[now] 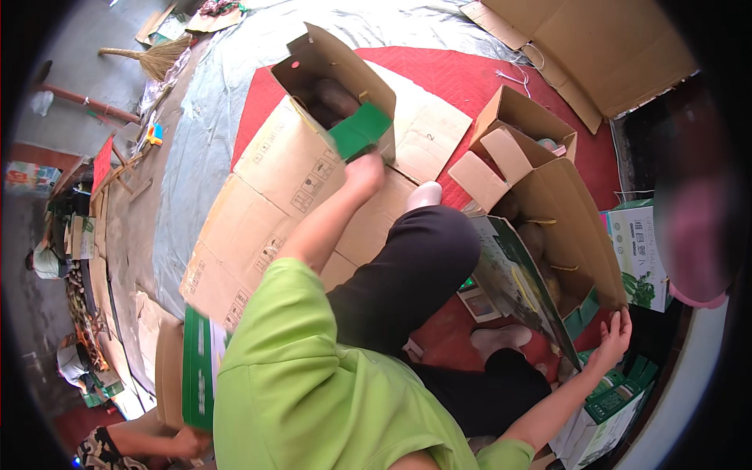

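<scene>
Ahead of me stands an open cardboard box with large, brownish rounded lumps inside. My left hand is closed at its near side, on the edge by the green flap; the fingertips are hidden. To my right is a bigger open cardboard box, tilted, holding more brown rounded lumps, which look like root vegetables. Against its near right corner rests my right hand, its fingers stretched up and somewhat apart.
Flattened cardboard lies under the left box, on red cloth. Another open carton adjoins the bigger box. White-and-green cartons stand at right. Another person's hand touches a green-sided carton at lower left. A straw broom lies far left.
</scene>
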Motion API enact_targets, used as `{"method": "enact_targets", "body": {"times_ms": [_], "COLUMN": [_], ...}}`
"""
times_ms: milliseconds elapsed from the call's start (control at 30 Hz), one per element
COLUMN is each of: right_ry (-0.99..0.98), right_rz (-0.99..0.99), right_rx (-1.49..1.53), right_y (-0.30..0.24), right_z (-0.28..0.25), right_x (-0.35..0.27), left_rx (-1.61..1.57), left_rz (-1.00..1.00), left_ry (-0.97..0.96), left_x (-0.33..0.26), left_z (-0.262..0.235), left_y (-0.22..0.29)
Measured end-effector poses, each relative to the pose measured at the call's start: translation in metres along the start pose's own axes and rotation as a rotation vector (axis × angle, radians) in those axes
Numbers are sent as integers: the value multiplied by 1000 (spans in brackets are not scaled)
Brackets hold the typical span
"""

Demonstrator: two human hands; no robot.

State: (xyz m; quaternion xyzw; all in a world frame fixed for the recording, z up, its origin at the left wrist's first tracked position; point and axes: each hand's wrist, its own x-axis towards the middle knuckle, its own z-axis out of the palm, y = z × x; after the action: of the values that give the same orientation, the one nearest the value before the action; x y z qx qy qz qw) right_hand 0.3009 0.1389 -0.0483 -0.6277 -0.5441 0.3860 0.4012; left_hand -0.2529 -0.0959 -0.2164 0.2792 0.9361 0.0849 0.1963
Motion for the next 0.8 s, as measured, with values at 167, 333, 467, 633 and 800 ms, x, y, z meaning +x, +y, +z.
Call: {"method": "enact_targets", "body": {"times_ms": [167, 333, 467, 633, 800], "right_ry": [-16, -29, -50, -32, 24], "right_rz": [10, -17, -19, -39, -19], "right_rx": [-2, 9, 1, 14, 72], "right_y": [-4, 1, 0, -4, 2], "right_z": [7, -3, 4, 7, 0], "right_x": [-3, -1, -4, -10, -5], "left_rx": [184, 457, 593, 541, 491], "left_rz": [27, 203, 255, 261, 173], "left_ry": [-41, -99, -235, -240, -223], "left_x": [-69, -122, -184, -286, -441], "left_z": [1, -35, -30, -4, 27], "left_y": [-122, -209, -250, -326, -376]}}
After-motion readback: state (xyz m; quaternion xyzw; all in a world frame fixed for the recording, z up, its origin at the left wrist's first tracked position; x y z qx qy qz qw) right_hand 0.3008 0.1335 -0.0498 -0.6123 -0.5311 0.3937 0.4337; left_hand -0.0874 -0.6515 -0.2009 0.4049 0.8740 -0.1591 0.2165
